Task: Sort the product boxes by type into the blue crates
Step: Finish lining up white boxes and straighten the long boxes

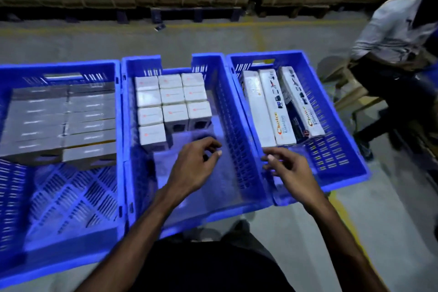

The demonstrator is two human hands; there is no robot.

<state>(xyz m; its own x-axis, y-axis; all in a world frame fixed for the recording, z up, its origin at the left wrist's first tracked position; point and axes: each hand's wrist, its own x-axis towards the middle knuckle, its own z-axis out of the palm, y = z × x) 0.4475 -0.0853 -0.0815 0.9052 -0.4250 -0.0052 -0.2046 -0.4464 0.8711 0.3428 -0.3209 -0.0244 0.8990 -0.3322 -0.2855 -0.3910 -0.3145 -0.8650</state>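
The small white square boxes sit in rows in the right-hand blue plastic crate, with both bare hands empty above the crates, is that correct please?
Not quite: the head view shows the small white square boxes in the middle blue plastic crate. The right-hand blue plastic crate holds long white boxes. Left hand and right hand are indeed empty.

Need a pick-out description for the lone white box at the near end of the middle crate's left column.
Take the middle blue crate of three. White cube boxes fill its far end in three columns. The target white box ends the left column, jutting nearer than any neighbour, just ahead of the left hand.

Left crate (59, 197) cut off at frame edge; grey boxes' (64, 121) print too blurred to read.
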